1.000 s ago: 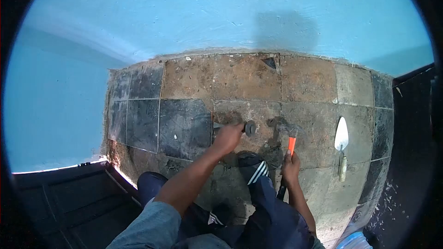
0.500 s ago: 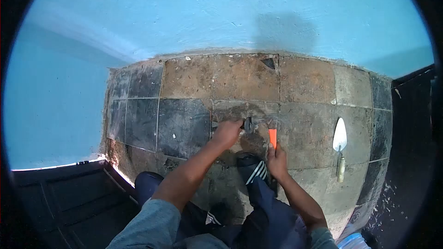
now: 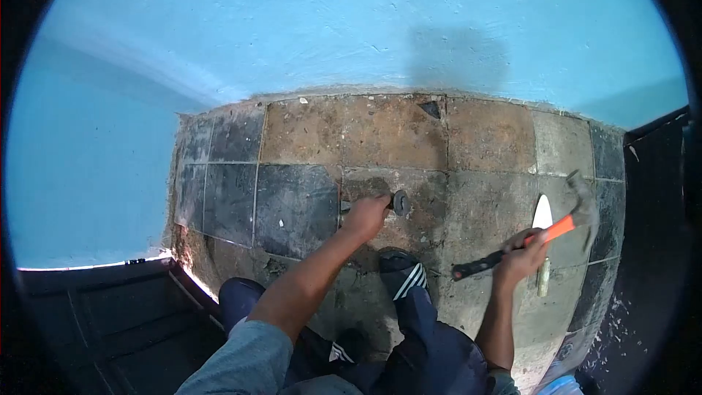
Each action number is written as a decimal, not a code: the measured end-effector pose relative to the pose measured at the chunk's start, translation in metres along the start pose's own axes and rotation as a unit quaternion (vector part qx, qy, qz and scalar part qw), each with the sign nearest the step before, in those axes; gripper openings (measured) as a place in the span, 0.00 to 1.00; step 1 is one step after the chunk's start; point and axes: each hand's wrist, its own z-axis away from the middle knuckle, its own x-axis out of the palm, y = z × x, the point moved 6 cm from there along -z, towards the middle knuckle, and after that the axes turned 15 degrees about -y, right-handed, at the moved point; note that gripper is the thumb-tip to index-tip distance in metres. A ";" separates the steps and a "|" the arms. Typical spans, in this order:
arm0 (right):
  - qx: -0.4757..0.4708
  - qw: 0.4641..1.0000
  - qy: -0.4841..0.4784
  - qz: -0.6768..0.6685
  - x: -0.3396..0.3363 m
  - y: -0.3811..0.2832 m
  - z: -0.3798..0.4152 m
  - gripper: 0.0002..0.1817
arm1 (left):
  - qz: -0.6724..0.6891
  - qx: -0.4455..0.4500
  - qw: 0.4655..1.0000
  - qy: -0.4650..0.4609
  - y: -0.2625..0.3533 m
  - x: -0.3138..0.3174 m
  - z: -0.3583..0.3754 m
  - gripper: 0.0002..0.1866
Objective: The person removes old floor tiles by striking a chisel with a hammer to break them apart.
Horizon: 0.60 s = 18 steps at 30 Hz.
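Observation:
My left hand is closed around a chisel, its round dark head sticking out to the right and its blade end pointing left, low over the floor beside a dark tile. Farther right, my right hand grips a hammer with an orange and black handle. The hammer's metal head is at the upper right of that hand, blurred. Partly hidden behind the hand and hammer, a trowel lies on the floor.
Blue walls rise ahead and at the left. Dark tiles lie along both sides of the worn floor, with a loose dark fragment near the wall. My feet are below my hands. A dark panelled door stands at the lower left.
My right hand has swung the hammer to the right, away from the chisel and over the trowel. My left hand still holds the chisel in nearly the same place.

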 end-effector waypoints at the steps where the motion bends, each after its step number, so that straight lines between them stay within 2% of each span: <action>1: 0.014 0.998 -0.026 0.048 0.002 0.032 0.016 0.20 | 0.000 -0.010 1.000 -0.003 -0.002 0.001 0.001 0.11; 3: 0.039 0.949 -0.183 0.254 -0.009 0.164 0.063 0.23 | -0.001 -0.027 1.000 -0.002 -0.003 0.003 -0.002 0.11; 5: 0.175 0.830 -0.393 0.354 0.053 0.143 0.082 0.24 | -0.029 0.007 0.999 -0.013 -0.002 0.013 -0.004 0.12; 8: 0.216 0.851 -0.370 0.303 0.051 0.132 0.076 0.24 | -0.036 0.007 0.999 -0.034 0.005 0.015 -0.001 0.12; 11: 0.244 0.896 -0.299 0.220 0.027 0.157 0.085 0.25 | -0.054 0.011 0.998 -0.029 -0.005 0.023 0.001 0.13; 15: 0.125 0.887 -0.300 0.328 -0.001 0.168 0.080 0.24 | -0.055 0.037 0.997 -0.050 0.006 0.029 0.010 0.15; 18: 0.236 0.882 -0.284 0.292 -0.016 0.188 0.079 0.22 | -0.058 0.044 0.996 -0.051 0.016 0.025 0.023 0.17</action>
